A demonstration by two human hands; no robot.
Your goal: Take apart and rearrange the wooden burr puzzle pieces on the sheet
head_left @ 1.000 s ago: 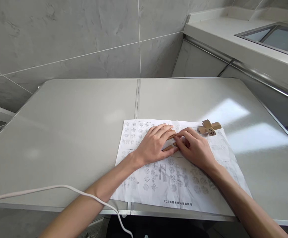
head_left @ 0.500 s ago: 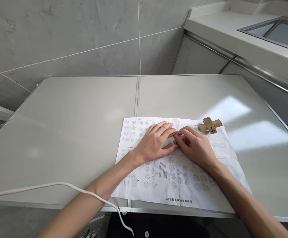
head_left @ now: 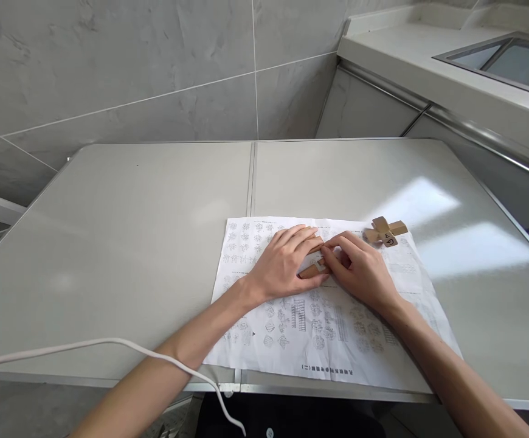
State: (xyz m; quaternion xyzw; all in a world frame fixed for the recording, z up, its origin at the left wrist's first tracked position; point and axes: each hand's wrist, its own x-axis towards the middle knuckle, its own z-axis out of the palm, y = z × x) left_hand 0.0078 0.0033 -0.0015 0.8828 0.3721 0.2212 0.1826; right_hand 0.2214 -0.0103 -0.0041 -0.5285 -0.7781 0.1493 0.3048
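Brown wooden puzzle pieces (head_left: 309, 271) lie under and between my hands, largely covered by fingers. My left hand (head_left: 283, 258) rests over them from the left, thumb on the near side and fingers on the far side, gripping them. At their right end, my right hand (head_left: 360, 267) has thumb and fingertips pinched together on the wood. How the pieces fit together is hidden. Beneath both hands is a creased paper sheet (head_left: 332, 359) printed with small diagrams. A cross-shaped wooden assembly (head_left: 385, 232) with dark marks stands on the sheet's far right corner.
The pale folding table (head_left: 155, 243) has a seam down its middle. A white cable (head_left: 109, 342) crosses the front left, over my left forearm. Behind is a grey tiled wall (head_left: 155, 61); at right, a white counter (head_left: 396, 52) with a sink (head_left: 515, 61).
Both hands stay almost in place. Slightly more of the wood shows between my left thumb and fingers. The cross-shaped assembly has not moved on the sheet.
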